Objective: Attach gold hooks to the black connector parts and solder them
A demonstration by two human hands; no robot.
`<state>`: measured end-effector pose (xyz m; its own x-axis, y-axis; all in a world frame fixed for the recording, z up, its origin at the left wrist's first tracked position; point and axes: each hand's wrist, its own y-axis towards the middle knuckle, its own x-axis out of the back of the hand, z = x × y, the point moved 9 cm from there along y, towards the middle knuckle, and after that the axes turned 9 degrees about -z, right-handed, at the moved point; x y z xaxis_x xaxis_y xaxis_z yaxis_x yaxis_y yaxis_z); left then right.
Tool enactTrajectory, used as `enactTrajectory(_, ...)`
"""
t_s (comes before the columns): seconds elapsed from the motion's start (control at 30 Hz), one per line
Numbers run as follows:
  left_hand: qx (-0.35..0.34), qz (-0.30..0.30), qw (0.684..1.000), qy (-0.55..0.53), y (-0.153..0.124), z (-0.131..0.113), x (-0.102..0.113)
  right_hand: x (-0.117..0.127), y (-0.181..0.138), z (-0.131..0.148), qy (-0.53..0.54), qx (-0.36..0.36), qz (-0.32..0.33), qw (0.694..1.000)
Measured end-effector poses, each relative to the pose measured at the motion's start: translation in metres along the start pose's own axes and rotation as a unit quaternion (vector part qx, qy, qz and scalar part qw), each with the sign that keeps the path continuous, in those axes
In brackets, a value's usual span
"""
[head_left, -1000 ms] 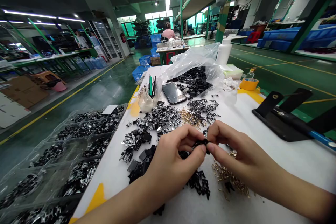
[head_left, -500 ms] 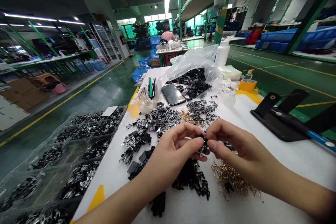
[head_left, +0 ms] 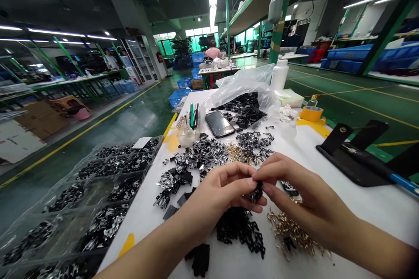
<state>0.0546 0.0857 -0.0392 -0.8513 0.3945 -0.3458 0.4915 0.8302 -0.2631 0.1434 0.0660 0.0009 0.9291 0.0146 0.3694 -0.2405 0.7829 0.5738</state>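
My left hand [head_left: 225, 189] and my right hand [head_left: 294, 183] meet above the white table [head_left: 343, 231]. Between their fingertips is a small black part with shiny metal bits [head_left: 256, 192]; the fingers hide much of it. Both hands are closed on it, thumbs against forefingers. Below them lies a heap of black plastic pieces [head_left: 238, 231]. Brass-coloured pins [head_left: 294, 229] are piled under my right hand. Farther back are silver metal pieces [head_left: 209, 152] and a smaller pile of gold pins [head_left: 238, 152].
A phone [head_left: 220, 124] lies beyond the piles, beside a clear plastic bag [head_left: 242, 78] of black parts. A divided tray [head_left: 108, 196] of parts stands left. On the right are yellow tape [head_left: 311, 113] and a black stand [head_left: 347, 161] with a blue-handled tool. A person [head_left: 212, 50] sits farther off.
The view has shifted a little, so the scene sits lower and farther right. My right fingers have moved over the top of the black part, which both hands still hold.
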Motion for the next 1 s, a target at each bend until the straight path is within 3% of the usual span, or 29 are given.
enactTrajectory(0.17,0.012,0.032,0.999,-0.042,-0.001,0.005,-0.005,0.001,0.000,-0.005,0.009,-0.009,-0.001,1.000)
enactTrajectory(0.37,-0.007,0.005,1.000,-0.021,-0.002,0.008,-0.006,0.003,0.002,-0.003,0.031,-0.019,-0.017,0.999)
enactTrajectory(0.5,-0.104,-0.060,0.991,0.066,-0.003,-0.009,0.005,0.003,0.003,-0.014,0.025,-0.098,-0.017,0.995)
enactTrajectory(0.6,-0.159,-0.076,0.974,0.141,-0.007,-0.016,0.006,0.002,-0.001,-0.028,0.047,-0.177,-0.015,0.983)
enactTrajectory(0.77,-0.171,-0.119,0.954,0.217,-0.010,-0.016,0.007,-0.007,-0.006,-0.042,0.117,-0.264,0.007,0.957)
enactTrajectory(1.0,-0.158,-0.133,0.952,0.226,-0.010,-0.017,0.010,-0.014,-0.006,-0.043,0.180,-0.290,0.020,0.940)
